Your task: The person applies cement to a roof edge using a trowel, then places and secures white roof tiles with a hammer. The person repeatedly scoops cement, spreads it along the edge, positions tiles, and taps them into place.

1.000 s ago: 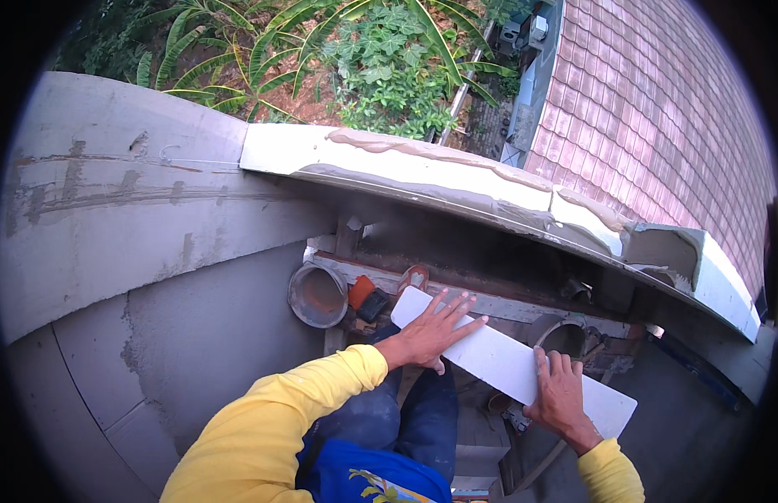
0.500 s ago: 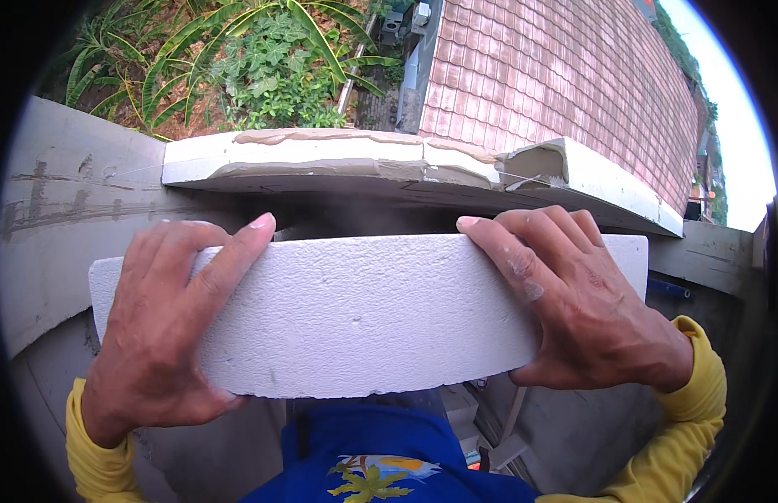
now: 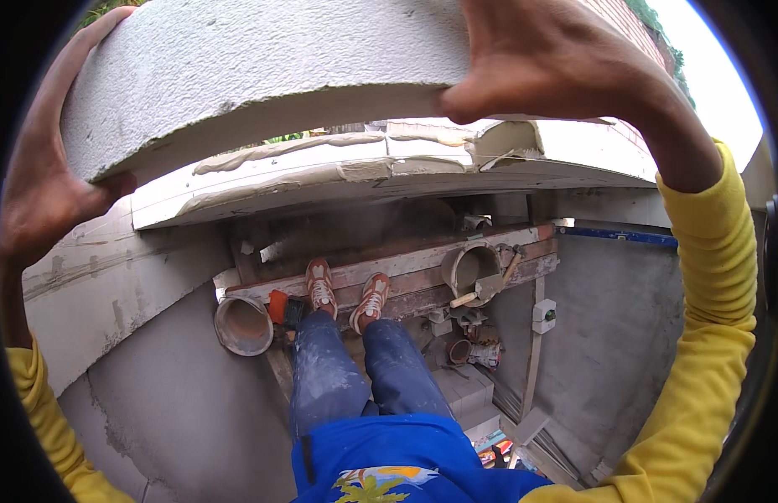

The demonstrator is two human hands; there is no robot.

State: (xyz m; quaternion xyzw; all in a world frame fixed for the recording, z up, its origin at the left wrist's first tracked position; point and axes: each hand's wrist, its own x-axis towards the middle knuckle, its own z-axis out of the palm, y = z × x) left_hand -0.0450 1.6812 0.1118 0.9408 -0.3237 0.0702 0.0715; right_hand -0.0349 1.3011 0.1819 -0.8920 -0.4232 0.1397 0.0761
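A white aerated concrete block (image 3: 272, 63) with a rough, pitted face is held up at the top of the head view, above the wall. My left hand (image 3: 49, 180) grips its left end, thumb under the lower edge. Closed around the right part, my right hand (image 3: 548, 67) also has its thumb at the lower edge; its fingertips are cut off by the frame. Below and behind the block runs a wall of white blocks (image 3: 263, 180). Grey-beige mortar (image 3: 322, 153) lies along its top, and a thicker lump of mortar (image 3: 510, 141) sits toward the right.
My feet stand on wooden planks (image 3: 414, 272) of a scaffold. On it are a mortar bucket (image 3: 473, 267) with a trowel (image 3: 488, 289), another bucket (image 3: 243, 327) and an orange-red tool (image 3: 277, 307). A blue spirit level (image 3: 624, 236) lies at the right; grey walls flank me.
The block has gone up and away from me in both hands. The view has tilted down, bringing the planks, buckets and my legs into sight.
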